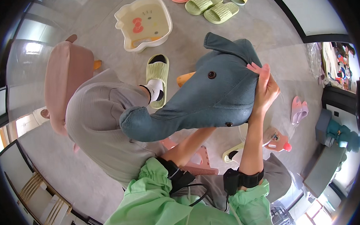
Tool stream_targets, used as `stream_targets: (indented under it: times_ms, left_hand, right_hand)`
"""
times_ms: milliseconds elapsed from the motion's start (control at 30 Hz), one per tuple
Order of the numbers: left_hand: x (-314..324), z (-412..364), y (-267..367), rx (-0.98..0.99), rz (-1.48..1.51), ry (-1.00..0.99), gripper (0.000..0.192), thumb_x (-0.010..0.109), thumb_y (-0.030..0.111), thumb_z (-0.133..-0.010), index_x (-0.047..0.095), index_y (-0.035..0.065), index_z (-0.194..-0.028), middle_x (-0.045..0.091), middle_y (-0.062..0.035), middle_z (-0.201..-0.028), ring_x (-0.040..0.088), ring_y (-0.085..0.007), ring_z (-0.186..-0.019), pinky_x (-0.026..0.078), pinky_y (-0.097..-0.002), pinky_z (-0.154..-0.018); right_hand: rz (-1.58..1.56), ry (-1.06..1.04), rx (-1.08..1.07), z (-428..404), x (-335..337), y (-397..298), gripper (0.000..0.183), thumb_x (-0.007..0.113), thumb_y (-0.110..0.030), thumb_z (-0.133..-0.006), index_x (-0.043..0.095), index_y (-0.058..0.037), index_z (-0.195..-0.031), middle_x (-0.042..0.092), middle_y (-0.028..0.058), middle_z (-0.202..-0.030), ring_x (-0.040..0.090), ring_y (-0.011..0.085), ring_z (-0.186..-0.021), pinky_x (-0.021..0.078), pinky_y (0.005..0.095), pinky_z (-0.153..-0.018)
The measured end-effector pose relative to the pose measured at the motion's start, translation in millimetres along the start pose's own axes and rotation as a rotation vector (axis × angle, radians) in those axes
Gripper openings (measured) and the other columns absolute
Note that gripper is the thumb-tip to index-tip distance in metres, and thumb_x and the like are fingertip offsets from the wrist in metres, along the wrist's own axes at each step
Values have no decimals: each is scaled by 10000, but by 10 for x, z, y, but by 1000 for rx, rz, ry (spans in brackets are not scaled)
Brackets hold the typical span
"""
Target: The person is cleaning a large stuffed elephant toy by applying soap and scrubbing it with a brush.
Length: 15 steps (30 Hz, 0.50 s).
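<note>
A blue-grey elephant-shaped footstool (209, 90) is raised in front of me, its trunk pointing left over my left knee. Two brown eyes show on its head, an ear flap lies at the top, and one wooden leg (184, 79) sticks out behind. My right hand (265, 90) grips the fabric at the right edge of the head. My left forearm runs under the footstool, and the hand itself is hidden behind it. Below the head, a pink plastic stool (201, 162) shows in part between my legs.
A white cat-shaped basin (148, 21) holding liquid stands ahead on the grey floor. Green slippers (221, 13) lie to its right. A pink animal-shaped footstool (67, 83) is at the left. At the right are a bottle with a red cap (278, 143) and pink-lilac slippers (299, 110).
</note>
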<state>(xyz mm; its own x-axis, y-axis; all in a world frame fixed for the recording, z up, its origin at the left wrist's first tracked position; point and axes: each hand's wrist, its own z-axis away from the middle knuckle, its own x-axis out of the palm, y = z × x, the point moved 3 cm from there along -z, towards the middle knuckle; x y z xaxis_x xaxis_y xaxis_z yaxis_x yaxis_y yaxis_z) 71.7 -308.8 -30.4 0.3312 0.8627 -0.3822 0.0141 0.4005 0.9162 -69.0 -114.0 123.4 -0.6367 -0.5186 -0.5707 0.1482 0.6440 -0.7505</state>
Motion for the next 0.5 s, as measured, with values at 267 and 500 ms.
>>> stream_targets:
  times_ms: [267, 500]
  left_hand:
    - [36, 100, 14, -58, 18, -5, 416, 600, 294, -718, 506, 74, -1058, 507, -123, -1073, 459, -253, -1009, 362, -372, -836]
    - [154, 76, 62, -80, 54, -31, 424, 602, 295, -716, 502, 76, -1065, 505, -123, -1077, 458, -253, -1012, 360, -372, -839]
  right_hand:
    - [34, 18, -67, 18, 45, 8, 412, 382, -225, -883, 633, 0, -645, 634, 61, -646, 612, 185, -706, 420, 299, -760]
    - [-82, 50, -82, 9, 62, 100, 455, 343, -225, -896, 597, 40, -627, 625, 97, -640, 617, 208, -686, 450, 289, -673]
